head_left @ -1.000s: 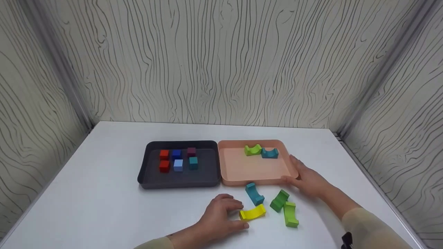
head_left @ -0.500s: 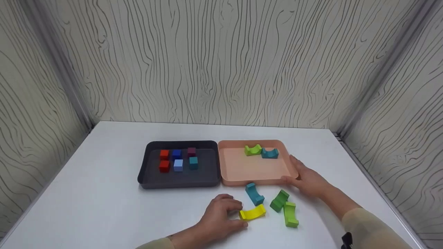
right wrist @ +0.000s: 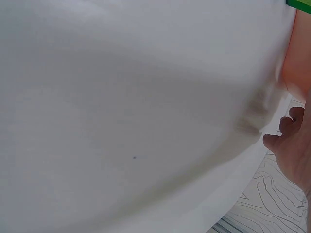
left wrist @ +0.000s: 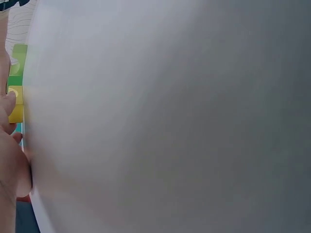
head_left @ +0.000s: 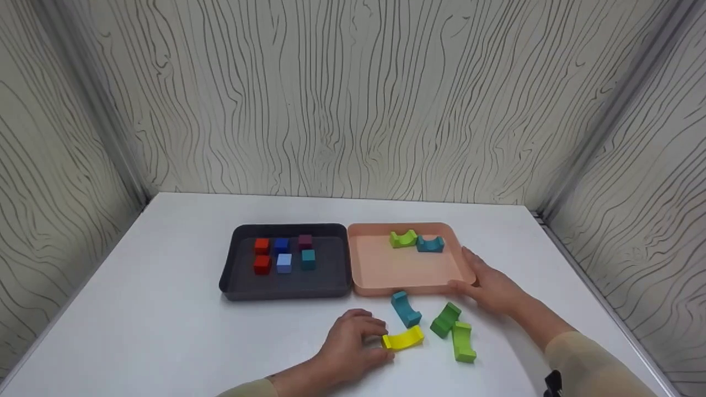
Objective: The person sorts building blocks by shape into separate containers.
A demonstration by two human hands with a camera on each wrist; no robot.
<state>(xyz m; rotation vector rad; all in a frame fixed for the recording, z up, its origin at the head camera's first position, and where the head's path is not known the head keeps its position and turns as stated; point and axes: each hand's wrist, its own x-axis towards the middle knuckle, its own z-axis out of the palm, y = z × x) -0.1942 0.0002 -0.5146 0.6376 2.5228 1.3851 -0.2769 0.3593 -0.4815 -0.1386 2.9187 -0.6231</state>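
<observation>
In the head view my left hand (head_left: 350, 347) has its thumb and fingers about the left end of a yellow curved block (head_left: 405, 338), pinching it on the white table. The left wrist view shows the thumb over that yellow block (left wrist: 16, 104) at the left edge. My right hand (head_left: 493, 288) holds the right front corner of the pink tray (head_left: 380, 275), thumb at the front and fingers along the side. A teal curved block (head_left: 406, 310), a dark green one (head_left: 445, 320) and a lime one (head_left: 464, 343) lie in front of the tray.
Inside the pink tray, a lime curved block (head_left: 403, 239) and a teal curved block (head_left: 430, 244) sit at the back. A dark grey tray (head_left: 287, 288) with several coloured cubes adjoins it on the left. Patterned panels (head_left: 331, 110) enclose the table (head_left: 165, 331).
My left thumb and fingers have shifted only slightly at the yellow block's end, which has barely moved. The right hand and both trays stay put.
</observation>
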